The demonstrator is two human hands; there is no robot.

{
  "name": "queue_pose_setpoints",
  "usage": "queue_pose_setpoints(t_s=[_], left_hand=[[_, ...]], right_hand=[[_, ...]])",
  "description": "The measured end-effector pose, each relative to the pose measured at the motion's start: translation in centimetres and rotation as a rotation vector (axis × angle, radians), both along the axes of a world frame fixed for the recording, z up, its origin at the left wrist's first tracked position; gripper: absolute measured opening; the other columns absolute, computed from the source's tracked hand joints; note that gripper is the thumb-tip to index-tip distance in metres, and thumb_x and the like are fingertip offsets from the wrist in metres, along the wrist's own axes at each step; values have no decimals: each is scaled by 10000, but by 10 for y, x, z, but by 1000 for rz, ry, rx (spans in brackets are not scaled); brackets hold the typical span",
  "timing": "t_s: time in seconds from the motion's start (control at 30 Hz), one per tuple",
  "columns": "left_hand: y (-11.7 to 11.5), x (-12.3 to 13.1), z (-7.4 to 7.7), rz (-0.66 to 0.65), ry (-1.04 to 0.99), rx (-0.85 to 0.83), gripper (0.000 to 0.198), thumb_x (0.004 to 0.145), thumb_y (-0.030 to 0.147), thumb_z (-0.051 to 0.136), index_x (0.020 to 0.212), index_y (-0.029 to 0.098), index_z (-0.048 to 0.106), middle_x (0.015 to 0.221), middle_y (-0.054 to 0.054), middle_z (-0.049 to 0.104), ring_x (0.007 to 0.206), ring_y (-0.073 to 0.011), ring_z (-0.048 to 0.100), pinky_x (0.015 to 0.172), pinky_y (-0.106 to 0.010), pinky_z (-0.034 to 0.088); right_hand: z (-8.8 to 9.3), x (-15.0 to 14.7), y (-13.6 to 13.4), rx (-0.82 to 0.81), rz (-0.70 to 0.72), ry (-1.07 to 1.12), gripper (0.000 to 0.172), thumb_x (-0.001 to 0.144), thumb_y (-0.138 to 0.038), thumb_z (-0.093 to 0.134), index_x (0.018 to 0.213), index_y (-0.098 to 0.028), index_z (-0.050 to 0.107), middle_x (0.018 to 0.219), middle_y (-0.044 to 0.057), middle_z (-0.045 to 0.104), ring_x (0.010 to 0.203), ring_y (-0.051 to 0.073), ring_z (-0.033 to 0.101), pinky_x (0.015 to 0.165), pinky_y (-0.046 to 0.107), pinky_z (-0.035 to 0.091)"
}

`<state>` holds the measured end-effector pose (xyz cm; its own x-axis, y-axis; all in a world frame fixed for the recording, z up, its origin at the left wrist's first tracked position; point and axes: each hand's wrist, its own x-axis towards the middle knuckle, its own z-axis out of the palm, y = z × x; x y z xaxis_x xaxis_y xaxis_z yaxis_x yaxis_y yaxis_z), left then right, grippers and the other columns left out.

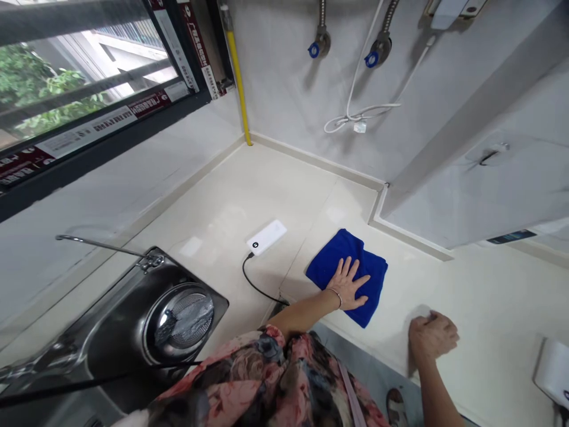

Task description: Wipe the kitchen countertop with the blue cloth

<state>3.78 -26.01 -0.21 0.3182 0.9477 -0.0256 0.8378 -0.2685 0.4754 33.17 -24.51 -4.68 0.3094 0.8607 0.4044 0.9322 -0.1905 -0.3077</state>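
My left hand (351, 283) lies flat with spread fingers on a blue cloth (326, 264). The cloth is spread on the pale countertop (240, 184), with a fold along its upper edge. To the right, my right hand (433, 335) is at the countertop near its front edge, fingers curled in a loose fist, and no object shows in it. A white power bank (269, 235) lies left of the cloth, with a black cable (258, 287) plugged into its near end.
A dark metal sink (111, 323) holds a round strainer basket (184, 320); a thin faucet (102, 244) reaches over it. A yellow pipe (237, 89) meets the back corner. Two valves hang on the wall. A white appliance (553, 370) stands at the right edge.
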Motion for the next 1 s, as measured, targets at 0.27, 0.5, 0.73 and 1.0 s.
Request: queue_pose_setpoints(t_s=[0.27,0.5,0.73,1.0], left_hand=[[4,-14,0,0,-3,55,706,933,594,567,1572,324,432,1744,-103,48,1589,-424,32,1267,-666,71],[-5,-21,7,-152,59,104,625,953,508,538,1552,342,470,1740,-79,122,1596,-411,9,1276,-633,103],[3,10,5,-105,211,106,686,920,509,536,1573,327,438,1733,-69,165,1582,-454,-65,1257,-684,60],[45,49,6,-134,217,105,675,940,521,485,1578,305,434,1735,-80,158,1581,-460,-44,1249,-686,77]], right_hand=[[35,-29,2,-103,-19,222,355,779,-178,483,1090,-90,631,1141,231,582,1135,375,512,991,564,398],[39,-36,14,-140,-59,215,378,815,-104,434,1155,-112,600,1248,202,583,1191,289,470,1084,460,367],[32,-35,21,-176,-74,225,454,848,-61,460,1292,-93,549,1388,210,526,1327,270,399,1160,445,312],[34,-35,23,-187,-78,260,442,878,-74,460,1311,-112,540,1420,186,501,1360,269,376,1189,447,278]])
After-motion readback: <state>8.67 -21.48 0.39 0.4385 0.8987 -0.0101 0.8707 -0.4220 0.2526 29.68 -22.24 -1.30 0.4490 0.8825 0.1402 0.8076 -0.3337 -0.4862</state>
